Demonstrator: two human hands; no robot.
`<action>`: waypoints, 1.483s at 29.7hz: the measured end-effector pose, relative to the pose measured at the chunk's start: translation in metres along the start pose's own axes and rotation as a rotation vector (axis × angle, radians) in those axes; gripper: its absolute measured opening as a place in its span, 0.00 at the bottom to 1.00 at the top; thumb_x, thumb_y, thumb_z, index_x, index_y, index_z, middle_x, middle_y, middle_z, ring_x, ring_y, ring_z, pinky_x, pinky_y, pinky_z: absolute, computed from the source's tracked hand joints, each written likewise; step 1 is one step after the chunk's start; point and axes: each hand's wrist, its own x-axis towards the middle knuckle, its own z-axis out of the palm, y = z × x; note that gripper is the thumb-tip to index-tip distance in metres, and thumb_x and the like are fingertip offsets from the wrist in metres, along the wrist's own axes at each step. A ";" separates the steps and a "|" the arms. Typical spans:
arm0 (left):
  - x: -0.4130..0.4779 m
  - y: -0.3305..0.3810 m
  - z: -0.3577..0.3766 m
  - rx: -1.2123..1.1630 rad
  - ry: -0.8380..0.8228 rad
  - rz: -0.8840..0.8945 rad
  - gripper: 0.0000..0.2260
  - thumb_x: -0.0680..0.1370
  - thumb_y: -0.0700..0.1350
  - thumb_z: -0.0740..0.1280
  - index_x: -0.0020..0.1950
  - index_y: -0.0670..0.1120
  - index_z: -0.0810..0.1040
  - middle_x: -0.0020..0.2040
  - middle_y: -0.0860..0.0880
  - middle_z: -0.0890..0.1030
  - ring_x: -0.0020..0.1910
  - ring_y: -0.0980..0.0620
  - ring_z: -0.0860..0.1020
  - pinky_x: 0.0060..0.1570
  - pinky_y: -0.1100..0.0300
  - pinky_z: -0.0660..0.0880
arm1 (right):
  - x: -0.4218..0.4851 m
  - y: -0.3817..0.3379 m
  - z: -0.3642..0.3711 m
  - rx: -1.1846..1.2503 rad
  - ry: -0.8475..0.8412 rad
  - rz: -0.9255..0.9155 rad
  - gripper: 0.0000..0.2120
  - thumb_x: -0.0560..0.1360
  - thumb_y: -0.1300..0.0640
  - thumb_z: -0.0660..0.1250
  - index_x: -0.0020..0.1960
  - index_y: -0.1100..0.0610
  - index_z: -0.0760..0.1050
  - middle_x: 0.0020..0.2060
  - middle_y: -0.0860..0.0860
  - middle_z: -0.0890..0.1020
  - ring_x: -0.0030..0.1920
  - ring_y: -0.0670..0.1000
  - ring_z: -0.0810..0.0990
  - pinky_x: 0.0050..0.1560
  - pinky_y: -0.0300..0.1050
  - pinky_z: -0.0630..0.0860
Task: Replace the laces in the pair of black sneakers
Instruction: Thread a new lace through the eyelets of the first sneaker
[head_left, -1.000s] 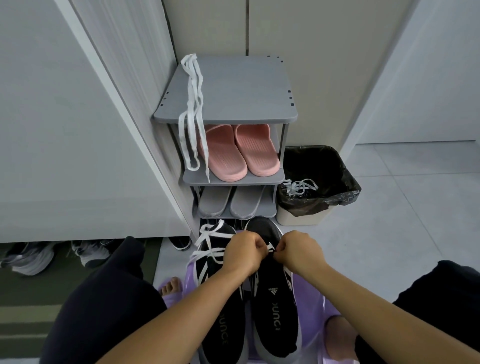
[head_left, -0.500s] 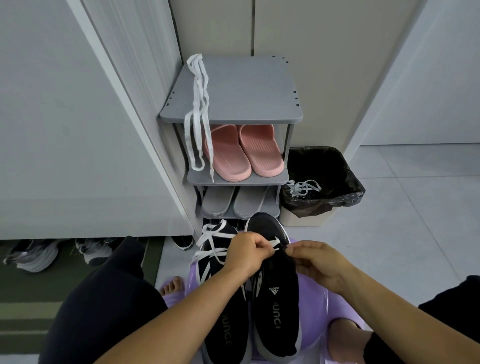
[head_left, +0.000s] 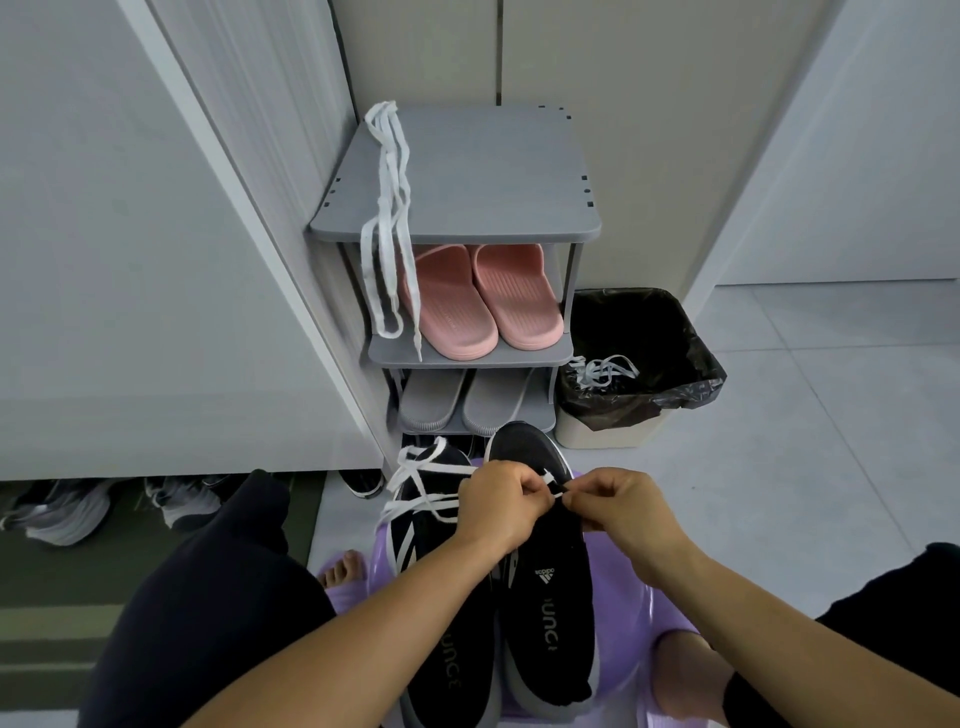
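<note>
Largely hidden lace (head_left: 548, 475) behind left hand (head_left: 498, 506)

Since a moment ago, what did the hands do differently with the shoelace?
The right hand, which had loosened, closed in leftward and now pinches the white lace beside the left hand. The left hand kept its grip; the black sneakers and spare laces stayed put.

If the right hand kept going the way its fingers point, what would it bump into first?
Probably the left hand: the right hand points at it, with only a short bit of lace pinched between them. Both seem level above the sneaker, though depth is unclear.
</note>
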 end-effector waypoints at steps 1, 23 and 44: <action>0.000 0.000 0.000 0.008 -0.006 -0.011 0.04 0.73 0.44 0.70 0.43 0.44 0.83 0.42 0.48 0.84 0.46 0.49 0.80 0.53 0.51 0.74 | -0.001 0.000 0.001 -0.012 0.012 -0.008 0.05 0.71 0.70 0.68 0.40 0.62 0.79 0.33 0.58 0.81 0.35 0.54 0.78 0.39 0.41 0.79; 0.001 -0.001 -0.008 0.429 -0.033 0.122 0.25 0.70 0.50 0.72 0.64 0.50 0.67 0.57 0.51 0.69 0.58 0.51 0.66 0.59 0.57 0.61 | 0.000 -0.007 0.005 0.048 -0.048 0.086 0.08 0.77 0.68 0.59 0.40 0.62 0.72 0.34 0.57 0.78 0.32 0.50 0.76 0.35 0.37 0.77; 0.005 -0.010 -0.055 -0.115 -0.092 -0.022 0.27 0.69 0.46 0.75 0.64 0.49 0.69 0.62 0.52 0.69 0.63 0.55 0.68 0.57 0.64 0.63 | 0.018 0.003 -0.005 -0.710 -0.112 -0.303 0.07 0.71 0.60 0.70 0.48 0.53 0.75 0.42 0.48 0.71 0.34 0.43 0.71 0.39 0.32 0.67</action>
